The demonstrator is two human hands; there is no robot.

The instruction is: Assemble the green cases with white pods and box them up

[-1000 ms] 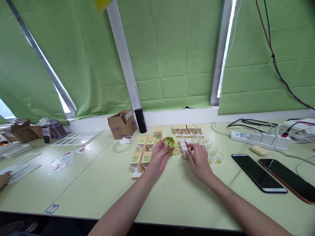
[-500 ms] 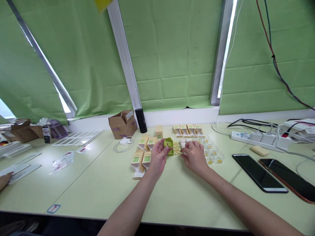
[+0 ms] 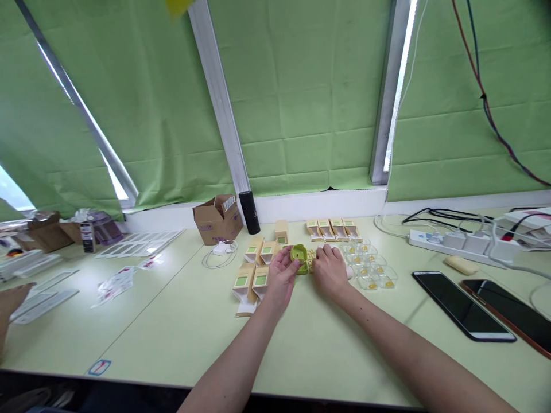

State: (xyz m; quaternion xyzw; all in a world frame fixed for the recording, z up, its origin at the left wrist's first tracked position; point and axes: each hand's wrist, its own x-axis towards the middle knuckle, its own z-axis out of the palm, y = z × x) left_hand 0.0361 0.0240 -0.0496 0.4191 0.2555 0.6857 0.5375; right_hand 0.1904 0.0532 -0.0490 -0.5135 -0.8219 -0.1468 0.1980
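My left hand (image 3: 280, 280) is closed around the edge of a small olive-green open case (image 3: 299, 253), its hollow inside facing up toward me. Just right of it, my right hand (image 3: 329, 269) bends down over rows of small yellow pieces (image 3: 310, 256), fingers drawn together. Whatever sits in those fingertips is hidden. Part of a white piece (image 3: 349, 272) shows beside the right hand. Clear plastic cups (image 3: 390, 275) with yellow centres stand in rows farther right. Several small open cartons (image 3: 244, 282) with green windows lie beside my left hand.
More small cartons (image 3: 331, 230) stand at the back. A brown cardboard box (image 3: 218, 221) and a black cylinder (image 3: 249, 212) are by the wall. Two phones (image 3: 462, 307), a power strip (image 3: 458, 245) and cables lie right. Another person's arm (image 3: 11, 307) reaches in at the left edge.
My right hand has moved left, from the white pieces to the yellow ones. The left hand still holds the green case. At the left edge, the other person's arm has shifted.
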